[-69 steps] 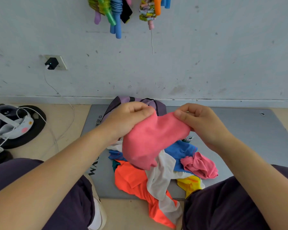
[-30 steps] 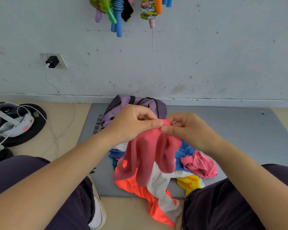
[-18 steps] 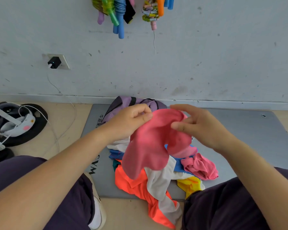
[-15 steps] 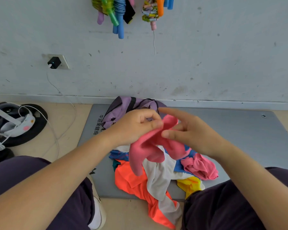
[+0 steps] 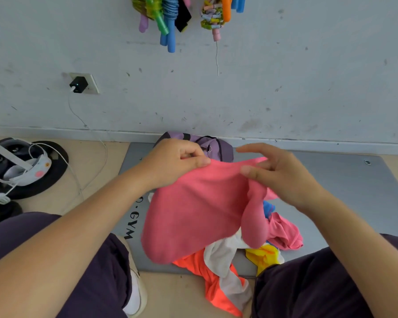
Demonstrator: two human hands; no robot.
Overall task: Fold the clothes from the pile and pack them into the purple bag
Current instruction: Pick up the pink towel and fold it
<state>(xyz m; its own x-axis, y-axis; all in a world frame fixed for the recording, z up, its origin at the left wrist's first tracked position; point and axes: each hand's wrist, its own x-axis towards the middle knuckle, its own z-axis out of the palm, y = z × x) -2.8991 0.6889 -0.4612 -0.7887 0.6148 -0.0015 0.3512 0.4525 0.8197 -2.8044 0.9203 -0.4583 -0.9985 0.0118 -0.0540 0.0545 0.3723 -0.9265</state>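
A pink garment (image 5: pixel 198 212) hangs spread out in the air above the pile. My left hand (image 5: pixel 175 160) pinches its top left edge between thumb and curled fingers. My right hand (image 5: pixel 274 173) holds the top right edge, thumb in front and fingers behind the cloth. Below lies the pile of clothes (image 5: pixel 244 255): orange, white, yellow, blue and another pink piece. The purple bag (image 5: pixel 218 146) sits against the wall behind my hands, mostly hidden by them.
A grey gym mat (image 5: pixel 345 187) carries the pile and the bag. My dark-trousered legs frame it on both sides. A headset with white cables (image 5: pixel 21 166) lies on the floor at left. Coloured skipping ropes (image 5: pixel 170 17) hang on the wall.
My hands have moved apart and the bunched pink garment is now stretched open between them, hanging wider and lower over the pile.
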